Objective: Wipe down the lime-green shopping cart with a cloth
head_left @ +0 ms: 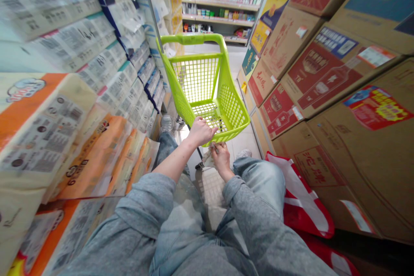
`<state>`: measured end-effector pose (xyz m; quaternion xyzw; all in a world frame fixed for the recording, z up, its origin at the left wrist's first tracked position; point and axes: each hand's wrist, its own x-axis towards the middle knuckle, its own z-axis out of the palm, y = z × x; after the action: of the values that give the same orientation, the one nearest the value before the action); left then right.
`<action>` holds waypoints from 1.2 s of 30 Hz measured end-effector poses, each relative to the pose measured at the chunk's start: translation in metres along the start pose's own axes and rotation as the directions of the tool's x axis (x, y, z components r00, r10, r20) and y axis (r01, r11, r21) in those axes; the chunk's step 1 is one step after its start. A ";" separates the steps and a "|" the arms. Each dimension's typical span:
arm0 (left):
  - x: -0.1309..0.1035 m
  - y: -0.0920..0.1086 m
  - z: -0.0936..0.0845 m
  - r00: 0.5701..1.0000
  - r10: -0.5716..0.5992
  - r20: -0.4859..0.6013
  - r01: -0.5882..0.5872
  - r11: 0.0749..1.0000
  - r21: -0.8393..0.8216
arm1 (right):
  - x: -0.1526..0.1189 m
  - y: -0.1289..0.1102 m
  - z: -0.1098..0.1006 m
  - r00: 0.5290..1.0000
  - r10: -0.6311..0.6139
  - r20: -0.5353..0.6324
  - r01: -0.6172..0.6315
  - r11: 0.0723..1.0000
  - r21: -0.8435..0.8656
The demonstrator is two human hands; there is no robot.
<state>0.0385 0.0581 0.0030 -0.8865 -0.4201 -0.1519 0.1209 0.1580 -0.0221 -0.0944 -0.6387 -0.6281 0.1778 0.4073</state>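
A lime-green shopping cart (234, 110) with a plastic grid basket stands in front of me, between my knees. Nothing lies in the part of the basket I can see. My left hand (201, 131) is curled over the near rim of the basket, its thumb and fingers bent against the plastic. Just below that rim, my right hand (221, 158) pinches a crumpled pale grey cloth (208, 158) between thumb and fingers. The cloth hangs beneath the basket's near edge, partly hidden by the hand.
Wrapped tissue packs (93, 155) are piled close on my left. Cardboard cartons (326, 73) form a wall on my right, with a red and white bag (300, 194) by my right leg. Shelves of bottles and tubes (223, 4) stand across the aisle's far end.
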 end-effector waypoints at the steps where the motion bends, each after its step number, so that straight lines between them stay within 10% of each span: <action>1: 0.000 0.000 0.000 1.000 -0.005 0.004 0.005 1.000 -0.011 | -0.002 0.000 -0.003 1.000 -0.012 0.016 0.012 1.000 0.005; 10: -0.001 0.002 -0.001 1.000 0.000 -0.026 -0.001 0.999 -0.039 | 0.009 -0.024 -0.041 0.957 -0.062 -0.283 0.077 0.996 0.044; 17: -0.003 -0.001 0.001 1.000 0.009 -0.029 -0.009 1.000 -0.024 | 0.029 -0.026 -0.054 0.971 -0.199 -0.133 0.194 0.980 -0.047; 23: -0.003 -0.003 0.002 0.999 0.010 -0.033 -0.011 1.000 -0.013 | 0.046 -0.032 -0.076 0.929 -0.179 -0.324 0.172 0.984 -0.051; 30: -0.005 -0.004 0.000 0.999 0.002 -0.045 -0.005 0.998 -0.068 | 0.056 -0.022 -0.064 0.925 -0.375 0.063 0.377 0.884 -0.276; 36: -0.008 -0.007 0.000 0.999 0.017 -0.033 -0.018 0.999 -0.035 | 0.078 0.018 -0.089 0.914 -0.402 0.046 0.391 0.850 -0.353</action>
<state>0.0283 0.0568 0.0008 -0.8896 -0.4074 -0.1726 0.1133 0.2470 0.0277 -0.0318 -0.5607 -0.7619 -0.0357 0.3222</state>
